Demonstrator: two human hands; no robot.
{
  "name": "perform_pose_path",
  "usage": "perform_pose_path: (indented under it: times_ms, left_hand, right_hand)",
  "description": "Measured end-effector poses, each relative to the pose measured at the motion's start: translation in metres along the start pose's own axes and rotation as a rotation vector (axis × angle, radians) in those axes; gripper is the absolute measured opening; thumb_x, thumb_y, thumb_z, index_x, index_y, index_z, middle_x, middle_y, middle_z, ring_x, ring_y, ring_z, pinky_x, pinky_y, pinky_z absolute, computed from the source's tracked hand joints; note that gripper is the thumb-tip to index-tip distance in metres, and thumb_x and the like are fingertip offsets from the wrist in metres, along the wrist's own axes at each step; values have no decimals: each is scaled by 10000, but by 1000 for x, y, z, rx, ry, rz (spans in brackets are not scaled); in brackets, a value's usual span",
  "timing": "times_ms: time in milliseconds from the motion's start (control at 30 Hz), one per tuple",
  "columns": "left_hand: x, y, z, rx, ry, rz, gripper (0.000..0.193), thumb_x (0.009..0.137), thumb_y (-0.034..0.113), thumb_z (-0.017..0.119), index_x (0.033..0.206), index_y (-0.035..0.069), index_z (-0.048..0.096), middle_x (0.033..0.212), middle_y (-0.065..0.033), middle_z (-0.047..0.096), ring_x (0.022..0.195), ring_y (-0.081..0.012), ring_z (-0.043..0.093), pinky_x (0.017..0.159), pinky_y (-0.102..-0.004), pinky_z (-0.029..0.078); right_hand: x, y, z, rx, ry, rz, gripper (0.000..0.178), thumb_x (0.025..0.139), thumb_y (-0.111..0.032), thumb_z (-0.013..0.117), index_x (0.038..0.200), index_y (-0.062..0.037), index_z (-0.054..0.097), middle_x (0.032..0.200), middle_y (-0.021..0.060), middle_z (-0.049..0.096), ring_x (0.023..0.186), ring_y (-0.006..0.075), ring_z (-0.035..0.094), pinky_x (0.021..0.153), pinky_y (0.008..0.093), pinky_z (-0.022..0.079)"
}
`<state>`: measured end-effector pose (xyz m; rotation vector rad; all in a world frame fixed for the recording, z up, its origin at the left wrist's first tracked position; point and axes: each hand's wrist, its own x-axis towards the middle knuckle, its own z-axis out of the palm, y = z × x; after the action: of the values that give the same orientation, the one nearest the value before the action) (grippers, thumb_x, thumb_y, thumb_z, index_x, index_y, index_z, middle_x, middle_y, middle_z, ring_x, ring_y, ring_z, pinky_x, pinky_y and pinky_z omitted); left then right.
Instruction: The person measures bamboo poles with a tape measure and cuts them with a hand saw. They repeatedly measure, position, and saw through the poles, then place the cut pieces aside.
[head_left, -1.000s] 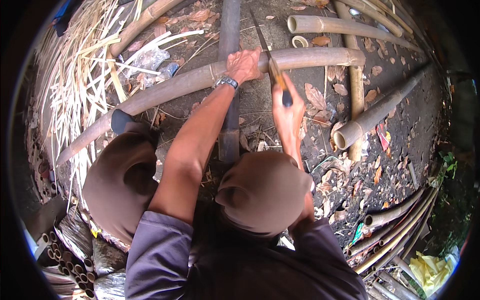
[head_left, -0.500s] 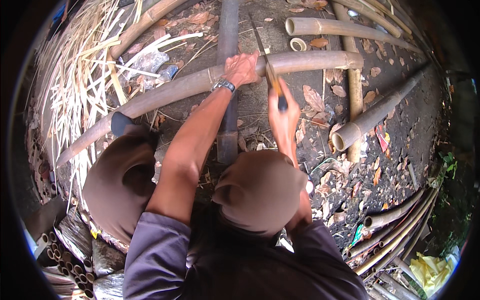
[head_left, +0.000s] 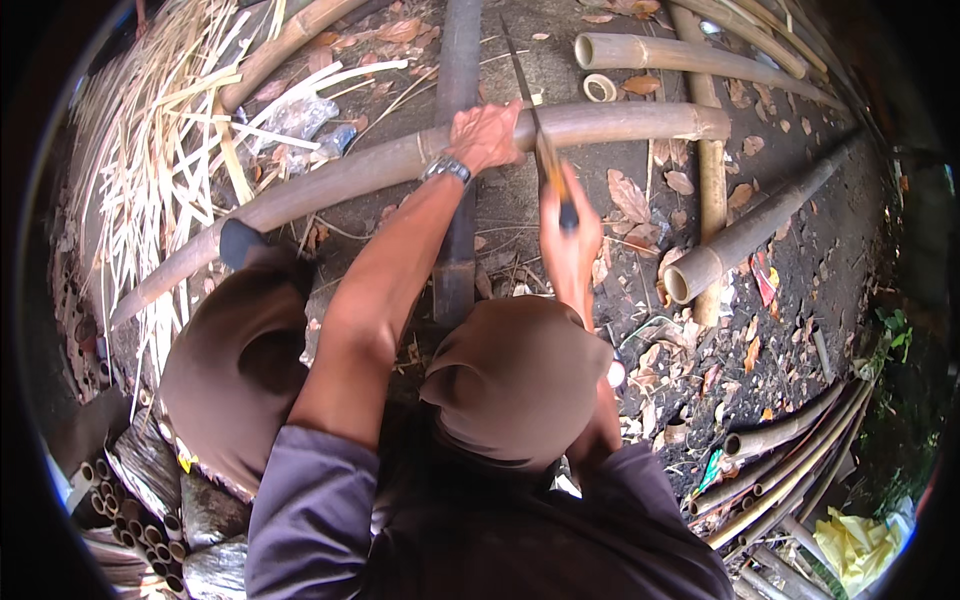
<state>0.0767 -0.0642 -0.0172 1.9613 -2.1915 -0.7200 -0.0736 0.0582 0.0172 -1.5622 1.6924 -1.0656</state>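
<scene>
A long bamboo pole [head_left: 330, 180] lies across the ground in front of me, resting over a dark wooden beam [head_left: 458, 200]. My left hand [head_left: 487, 135], with a wristwatch, is clamped on top of the pole. My right hand [head_left: 572, 250] grips the handle of a long knife [head_left: 535, 120]. Its blade runs up and away across the pole, just right of my left hand.
A heap of thin bamboo strips [head_left: 150, 170] lies at the left. More bamboo poles [head_left: 745, 235] lie at the right and far side, and a cut ring [head_left: 600, 88] sits near one. Dry leaves cover the dirt. Short tube ends [head_left: 140, 520] are stacked at lower left.
The right hand and knife have risen slightly along the pole. The left hand keeps its grip in the same place.
</scene>
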Motion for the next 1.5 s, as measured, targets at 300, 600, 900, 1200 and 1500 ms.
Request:
perform_pose_path:
  times_ms: [300,600,900,1200,1500]
  left_hand:
    - [2,-13,0,25,67,12,721,574,349,866,1171,90,558,904,-138,708,896,-322,699,685,-423,540]
    - [-6,-13,4,-25,40,-15,682,579,344,853,1145,96,564,890,-130,696,884,-336,694,691,-462,526]
    - [-2,0,13,41,116,52,720,594,321,822,1216,101,533,921,-155,697,875,-354,690,698,-463,534]
    - [-10,-20,3,63,30,-39,680,595,348,840,1155,95,546,900,-117,698,879,-315,697,703,-450,529]
    - [-11,-1,6,6,0,24,763,613,325,821,1285,128,517,946,-160,706,929,-360,685,775,-476,524]
  right_hand:
    - [-94,20,-44,29,-34,76,418,914,-79,574,1324,2,561,1060,237,686,906,217,686,763,323,533]
    - [-154,40,-77,112,-62,132,447,903,-70,581,1336,30,536,1072,218,664,866,166,653,746,301,524]
    - [17,-14,5,92,-8,179,423,920,-147,593,1326,-30,570,725,124,623,622,96,497,571,287,455]
    - [-191,3,-121,74,-134,184,460,933,-125,546,1336,93,505,1167,230,667,977,207,686,818,299,534]
    - [4,55,18,210,28,207,435,924,-211,604,1326,-44,580,1016,170,707,868,148,632,808,289,502]
